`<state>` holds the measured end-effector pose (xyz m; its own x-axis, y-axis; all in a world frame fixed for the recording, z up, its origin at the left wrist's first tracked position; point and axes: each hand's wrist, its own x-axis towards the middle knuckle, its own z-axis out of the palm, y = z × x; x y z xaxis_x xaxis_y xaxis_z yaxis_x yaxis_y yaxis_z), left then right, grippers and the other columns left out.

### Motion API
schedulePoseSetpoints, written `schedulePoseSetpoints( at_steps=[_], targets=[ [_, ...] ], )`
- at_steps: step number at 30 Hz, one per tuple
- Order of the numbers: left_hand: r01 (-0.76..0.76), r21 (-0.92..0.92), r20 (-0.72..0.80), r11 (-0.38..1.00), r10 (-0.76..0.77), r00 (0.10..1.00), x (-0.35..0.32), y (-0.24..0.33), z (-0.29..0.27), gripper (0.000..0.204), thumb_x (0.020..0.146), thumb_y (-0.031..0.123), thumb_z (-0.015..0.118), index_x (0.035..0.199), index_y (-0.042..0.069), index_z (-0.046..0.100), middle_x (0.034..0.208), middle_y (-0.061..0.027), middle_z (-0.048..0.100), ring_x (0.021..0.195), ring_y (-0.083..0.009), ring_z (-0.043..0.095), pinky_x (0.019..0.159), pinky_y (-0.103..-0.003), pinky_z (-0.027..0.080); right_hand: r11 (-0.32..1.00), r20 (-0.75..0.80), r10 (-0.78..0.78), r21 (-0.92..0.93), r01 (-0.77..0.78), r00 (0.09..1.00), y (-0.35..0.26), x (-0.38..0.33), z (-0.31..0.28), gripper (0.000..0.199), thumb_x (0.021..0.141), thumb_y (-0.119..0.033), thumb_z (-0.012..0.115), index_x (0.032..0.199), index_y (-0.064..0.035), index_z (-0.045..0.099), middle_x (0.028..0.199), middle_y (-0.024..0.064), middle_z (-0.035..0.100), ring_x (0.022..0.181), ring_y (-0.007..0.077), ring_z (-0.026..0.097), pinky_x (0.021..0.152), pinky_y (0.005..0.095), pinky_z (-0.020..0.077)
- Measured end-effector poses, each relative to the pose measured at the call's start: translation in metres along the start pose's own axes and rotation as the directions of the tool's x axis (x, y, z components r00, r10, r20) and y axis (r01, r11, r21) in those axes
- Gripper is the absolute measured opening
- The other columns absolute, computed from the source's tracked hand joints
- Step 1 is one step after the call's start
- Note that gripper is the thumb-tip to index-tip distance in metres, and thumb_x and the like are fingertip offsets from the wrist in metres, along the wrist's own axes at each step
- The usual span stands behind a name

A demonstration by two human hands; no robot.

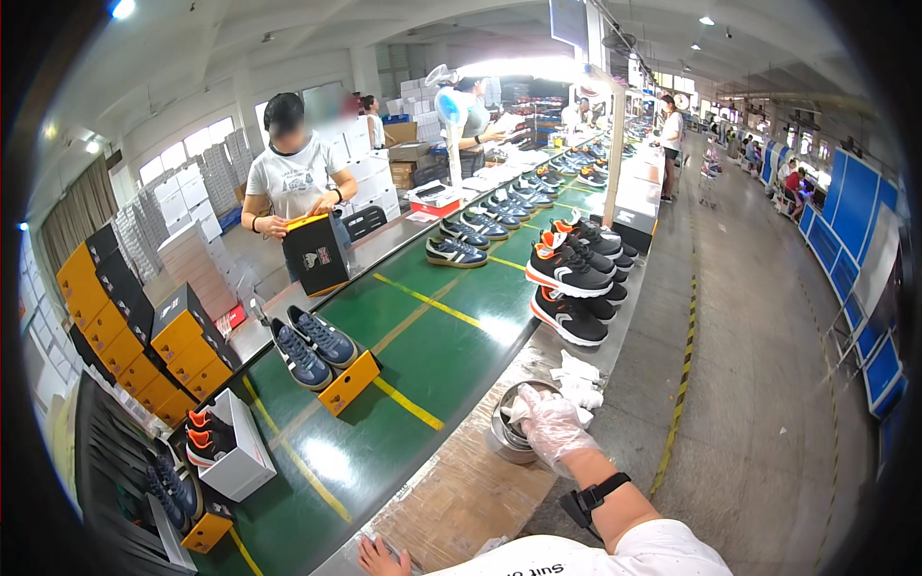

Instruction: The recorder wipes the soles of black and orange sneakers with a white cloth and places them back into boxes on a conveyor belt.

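My right hand (555, 429), in a clear plastic glove, is closed on a white cloth (520, 411) at the mouth of a round metal container (509, 444). White crumpled cloths (579, 379) lie just beyond it. My bare left hand (382, 557) rests with its fingers spread on the near metal edge of the work surface. Between my hands is a brown cardboard-covered board (461, 494). Farther along the same side stand black shoes with orange trim (569, 315), stacked in pairs.
A green conveyor belt (408, 331) with yellow lines carries blue shoes (312, 350), an orange box lid (350, 382), and a white box (245, 461) holding shoes. Across it a person (300, 182) handles a black-and-orange box (315, 254). Orange boxes (110, 331) are stacked at left.
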<state>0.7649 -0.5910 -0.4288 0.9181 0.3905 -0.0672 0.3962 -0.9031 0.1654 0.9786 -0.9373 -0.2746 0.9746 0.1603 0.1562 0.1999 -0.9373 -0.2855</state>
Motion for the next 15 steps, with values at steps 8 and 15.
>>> schedulePoseSetpoints(
  at_steps=[8, 15],
  targets=[
    [0.015, 0.067, -0.101, 0.998, -0.008, 0.995, 0.002, 0.003, 0.013, 0.067, 0.083, 0.052, 0.051, 0.133, 0.008, 0.045, 0.143, -0.0175, 0.035, 0.13, -0.0342, 0.034, 0.106, -0.047, 0.028, 1.0, -0.005, -0.004, 0.014, 0.004, 1.0, 0.008, 0.001, -0.002, 0.053, 0.08, -0.022, 0.054, 0.13, -0.0075, 0.044, 0.109, 0.0183, 0.055, 0.099, 0.032, 0.055, 0.088, 0.0423, 0.0432],
    [0.018, 0.097, -0.148, 0.995, -0.003, 0.989, 0.004, -0.001, 0.027, 0.066, 0.081, 0.054, 0.051, 0.131, 0.011, 0.049, 0.143, -0.014, 0.035, 0.128, -0.0329, 0.036, 0.104, -0.046, 0.03, 1.0, -0.034, -0.021, 0.005, 0.022, 0.999, 0.013, 0.005, 0.001, 0.053, 0.079, -0.023, 0.056, 0.128, -0.0076, 0.045, 0.107, 0.0182, 0.056, 0.097, 0.0321, 0.056, 0.085, 0.0428, 0.0444]
  ],
)
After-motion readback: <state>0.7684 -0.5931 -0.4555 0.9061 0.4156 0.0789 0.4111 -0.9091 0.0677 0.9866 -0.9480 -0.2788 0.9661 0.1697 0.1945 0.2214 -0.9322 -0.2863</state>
